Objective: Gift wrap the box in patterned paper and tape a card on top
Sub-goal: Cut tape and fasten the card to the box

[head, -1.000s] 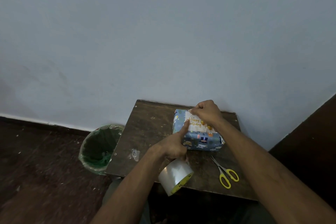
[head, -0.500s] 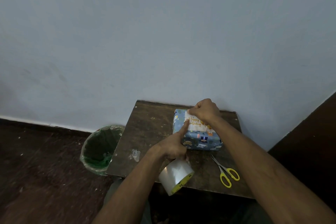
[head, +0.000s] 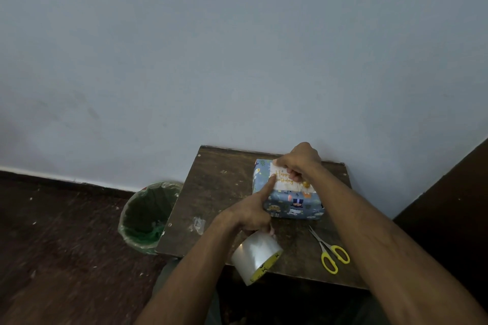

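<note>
Head view is showing the wrapped box (head: 289, 202) sitting on the small table (head: 224, 192), long axis running left to right. The right hand (head: 298, 162) is pinching the light, bendy card (head: 286, 182) along its far edge, while the left hand (head: 253, 215) is gripping the tape roll (head: 256, 256) and pressing the card's left edge with its forefinger.

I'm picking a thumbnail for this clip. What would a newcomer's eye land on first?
Probably the blue patterned wrapped box at the far right of the dark table, with a white Happy Birthday card on top under both hands. The left hand presses a forefinger on the card while holding a clear tape roll; yellow-handled scissors lie nearer.
</note>
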